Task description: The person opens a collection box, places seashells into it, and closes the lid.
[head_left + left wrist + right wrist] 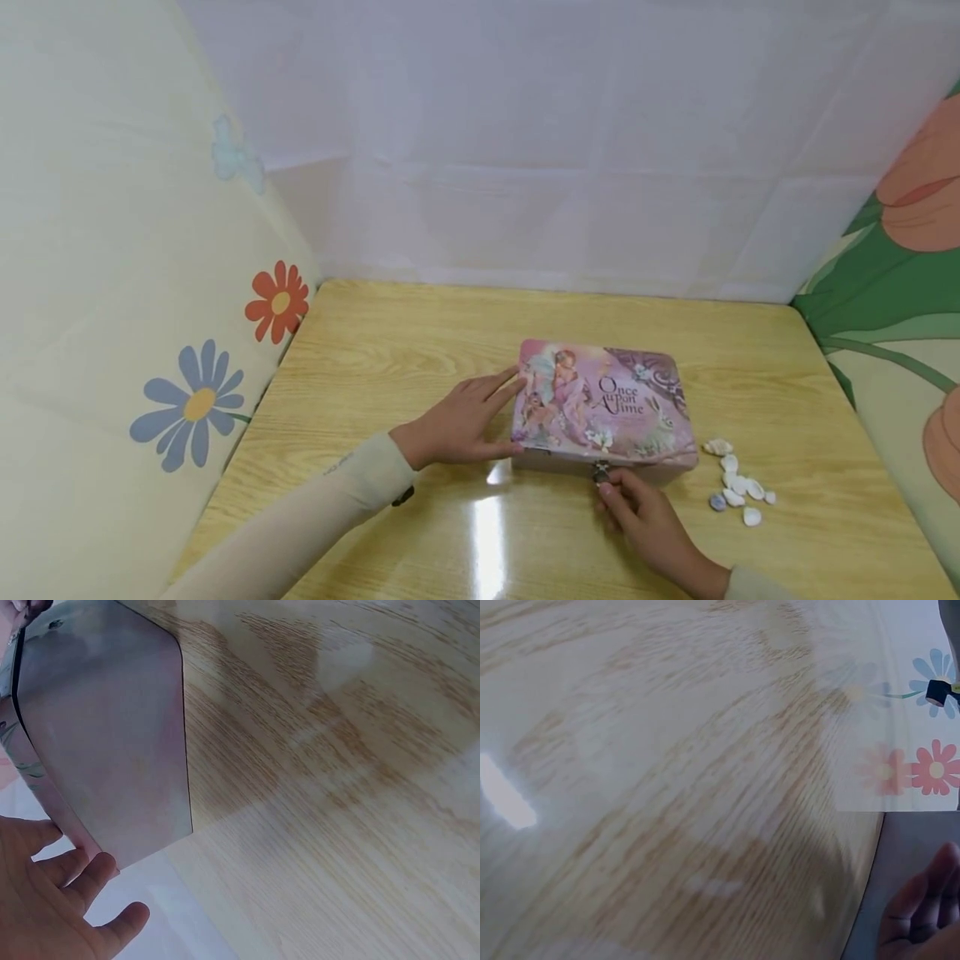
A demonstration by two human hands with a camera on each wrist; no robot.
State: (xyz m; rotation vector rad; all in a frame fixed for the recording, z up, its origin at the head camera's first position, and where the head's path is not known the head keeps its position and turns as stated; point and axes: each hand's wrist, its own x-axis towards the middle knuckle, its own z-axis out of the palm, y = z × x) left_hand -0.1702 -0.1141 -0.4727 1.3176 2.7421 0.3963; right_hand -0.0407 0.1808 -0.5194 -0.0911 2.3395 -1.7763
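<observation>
A pink tin box (603, 404) printed "Once upon a Time" stands on the table with its lid on. In the left wrist view, a dark line runs between lid and box body (112, 727) near the front. My left hand (461, 419) lies at the box's left side, fingers spread and fairly straight, fingertips at the lid's edge. At the middle of the front, my right hand (643, 517) pinches the small metal clasp (601, 472) between thumb and fingers. Only some curled fingers (922, 904) of that hand show in the right wrist view.
Several white seashells (738, 485) and a bluish one (717, 502) lie right of the box. The wood-grain table (375, 350) is bordered by a pale cloth (480, 150) behind and flower-printed sheets (202, 404) at the sides.
</observation>
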